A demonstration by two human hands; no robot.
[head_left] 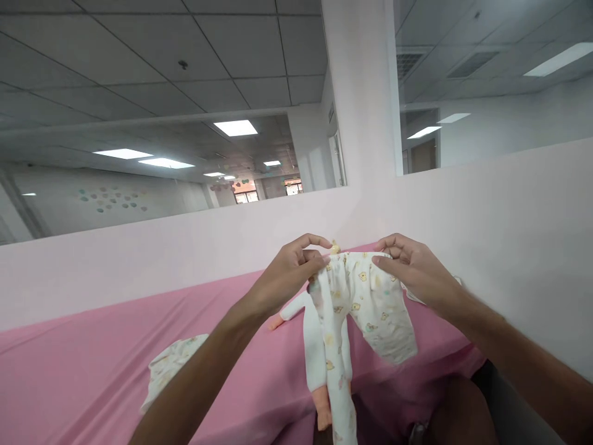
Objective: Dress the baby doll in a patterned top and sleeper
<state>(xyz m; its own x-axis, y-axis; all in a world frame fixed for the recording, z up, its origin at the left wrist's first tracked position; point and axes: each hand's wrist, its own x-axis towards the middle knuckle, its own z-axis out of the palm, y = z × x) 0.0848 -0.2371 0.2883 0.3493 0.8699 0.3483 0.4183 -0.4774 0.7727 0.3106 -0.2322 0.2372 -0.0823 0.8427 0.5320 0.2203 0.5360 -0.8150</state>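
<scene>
Through the head camera I see both forearms angling up from the lower frame edges, wrists turned in toward the small pants (364, 290). My left hand (296, 269) grips the left end of the waistband, thumb in front, index finger reaching along the top; my right hand (412, 266) pinches the other end, remaining fingers curled. The pants hang between my hands, in front of the doll (315, 352) and above the pink cloth (245, 352). They hide much of the doll; I can't make out its head. One pant leg is cut off below. A yellow bit (334, 247) above the waistband is too small to name. Left of the pants, my forearm partly covers a patterned garment (169, 364).
</scene>
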